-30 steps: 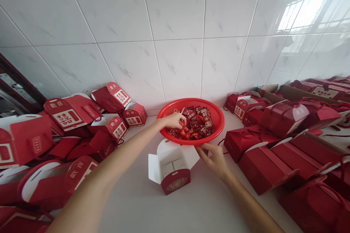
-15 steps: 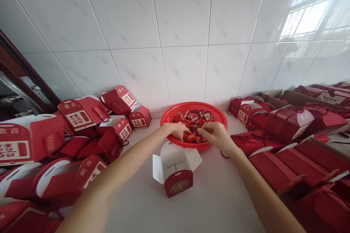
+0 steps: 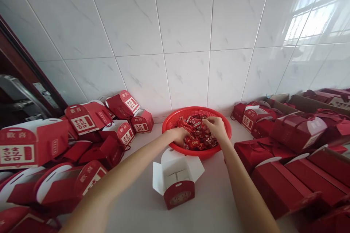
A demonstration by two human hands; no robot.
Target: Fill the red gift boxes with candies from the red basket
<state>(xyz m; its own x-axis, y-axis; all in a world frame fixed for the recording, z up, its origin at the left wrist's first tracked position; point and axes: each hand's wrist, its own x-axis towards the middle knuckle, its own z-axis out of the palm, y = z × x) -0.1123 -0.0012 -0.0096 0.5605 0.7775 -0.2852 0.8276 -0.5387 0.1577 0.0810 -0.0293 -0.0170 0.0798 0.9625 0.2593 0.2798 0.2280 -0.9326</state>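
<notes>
A red plastic basket holds a heap of wrapped candies in red and dark brown wrappers. My left hand reaches into its left side, fingertips hidden among the candies. Over the right side, my right hand has its fingers drawn together at the candies; whatever lies between them is hidden. In front of the basket stands a small red and white gift box, its flaps spread and its white inside showing. From above, I see no candy in it.
Red gift boxes with open tops are piled on the left. More red boxes fill the right side, some in a cardboard carton. A tiled wall rises behind the basket. A door handle is at far left.
My right hand has shifted to the back right part of the candy heap. My left hand stays at the basket's left side. The whole view has tilted slightly upward.
</notes>
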